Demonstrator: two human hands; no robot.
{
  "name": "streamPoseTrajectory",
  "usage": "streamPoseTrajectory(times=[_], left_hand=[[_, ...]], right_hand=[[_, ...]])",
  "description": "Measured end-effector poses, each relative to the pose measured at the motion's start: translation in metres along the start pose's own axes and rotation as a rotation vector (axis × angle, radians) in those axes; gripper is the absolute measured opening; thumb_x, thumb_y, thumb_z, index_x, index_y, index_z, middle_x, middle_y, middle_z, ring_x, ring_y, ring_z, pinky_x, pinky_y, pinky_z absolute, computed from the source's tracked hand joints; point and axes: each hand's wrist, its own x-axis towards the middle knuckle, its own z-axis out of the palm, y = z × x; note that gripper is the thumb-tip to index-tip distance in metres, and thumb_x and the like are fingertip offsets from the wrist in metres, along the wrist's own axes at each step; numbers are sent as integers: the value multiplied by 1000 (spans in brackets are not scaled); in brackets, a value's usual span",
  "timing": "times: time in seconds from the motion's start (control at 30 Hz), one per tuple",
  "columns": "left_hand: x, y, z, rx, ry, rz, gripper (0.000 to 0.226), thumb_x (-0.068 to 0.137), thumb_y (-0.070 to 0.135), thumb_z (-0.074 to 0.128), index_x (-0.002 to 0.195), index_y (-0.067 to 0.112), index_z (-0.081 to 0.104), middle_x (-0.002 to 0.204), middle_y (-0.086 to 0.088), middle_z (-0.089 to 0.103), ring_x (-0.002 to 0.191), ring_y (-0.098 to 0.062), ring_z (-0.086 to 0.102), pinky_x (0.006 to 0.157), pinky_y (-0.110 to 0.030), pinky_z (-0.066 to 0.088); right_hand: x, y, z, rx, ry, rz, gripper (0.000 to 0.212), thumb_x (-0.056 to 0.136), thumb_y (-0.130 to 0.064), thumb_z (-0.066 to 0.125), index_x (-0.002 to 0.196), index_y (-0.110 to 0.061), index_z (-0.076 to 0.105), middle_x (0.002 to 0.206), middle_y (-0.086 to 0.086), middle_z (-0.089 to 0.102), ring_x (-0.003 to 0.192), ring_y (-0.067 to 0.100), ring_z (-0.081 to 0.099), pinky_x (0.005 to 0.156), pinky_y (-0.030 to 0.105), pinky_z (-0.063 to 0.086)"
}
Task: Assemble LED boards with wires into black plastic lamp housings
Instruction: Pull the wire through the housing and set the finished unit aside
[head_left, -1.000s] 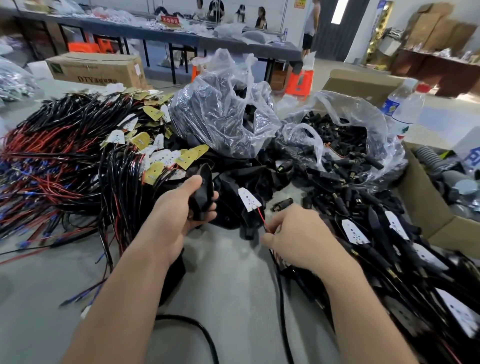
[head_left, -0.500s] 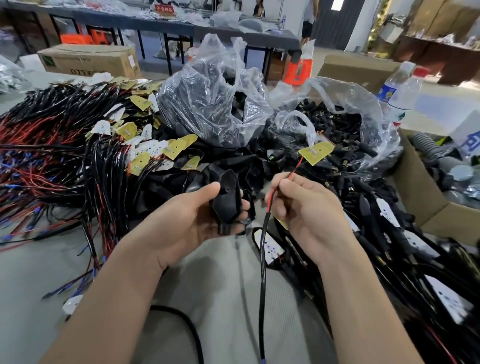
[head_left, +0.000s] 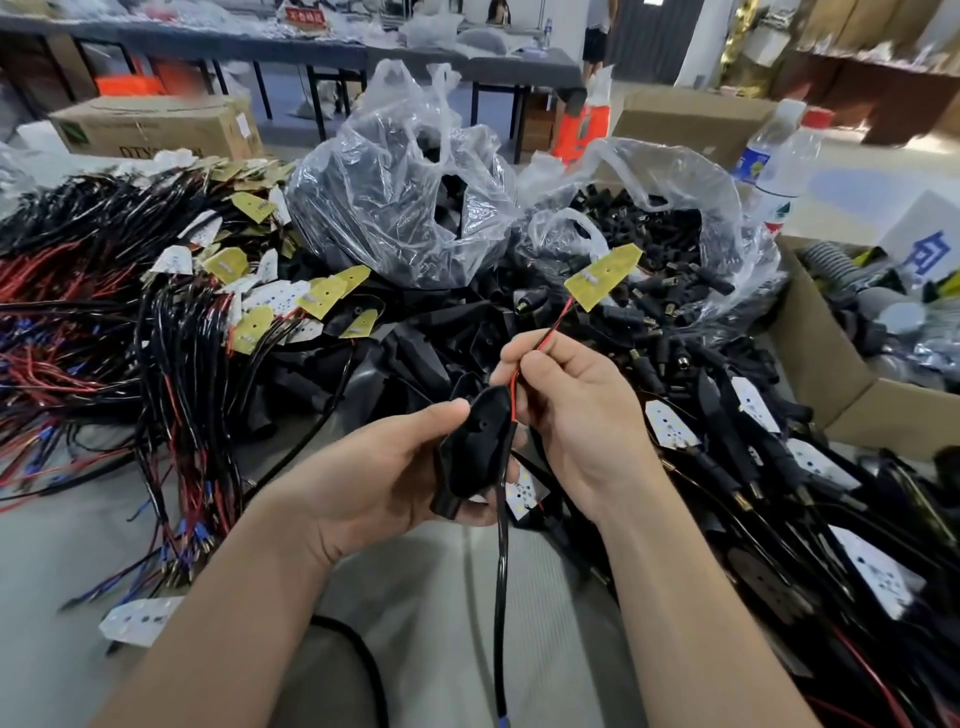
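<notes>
Grips a black lamp housing (head_left: 475, 447) in the left hand (head_left: 379, 478), fingers curled beneath it. Pinches the wire (head_left: 501, 571) in the right hand (head_left: 576, 415), with its yellow LED board (head_left: 602, 278) raised above the fingertips. Holds wire against the housing's right edge, where a gap showed half a second ago. Works over a grey table (head_left: 441, 623) heaped with wired boards (head_left: 156, 322), beside two clear bags (head_left: 410, 208). Beyond, a cardboard box (head_left: 156, 130), a water bottle (head_left: 779, 166) and long benches (head_left: 208, 44).
</notes>
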Motion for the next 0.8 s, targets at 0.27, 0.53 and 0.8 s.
streamPoseTrajectory(times=[0.27, 0.53, 0.8], left_hand=[[-2, 0, 1, 25, -58, 70, 38, 95, 45, 51, 107, 20, 76, 100, -10, 73, 75, -16, 61, 64, -24, 48], [4, 9, -7, -200, 177, 220, 36, 92, 44, 51, 100, 13, 67, 82, -2, 60, 71, -15, 58, 70, -25, 55], [8, 8, -9, -224, 264, 278, 37, 87, 44, 54, 97, 14, 72, 91, -6, 68, 69, -19, 61, 72, -31, 54]], right_hand=[[-4, 0, -2, -98, 26, -62, 25, 100, 0, 48, 94, -7, 70, 76, 11, 67, 58, 24, 53, 65, 48, 39], [-22, -10, 0, -645, -60, -10, 28, 86, -43, 64, 81, -17, 75, 65, 10, 71, 46, 21, 58, 53, 30, 49], [-32, -2, 18, -950, -325, 122, 29, 86, -27, 74, 67, -7, 64, 56, 0, 68, 45, 11, 53, 48, 25, 44]])
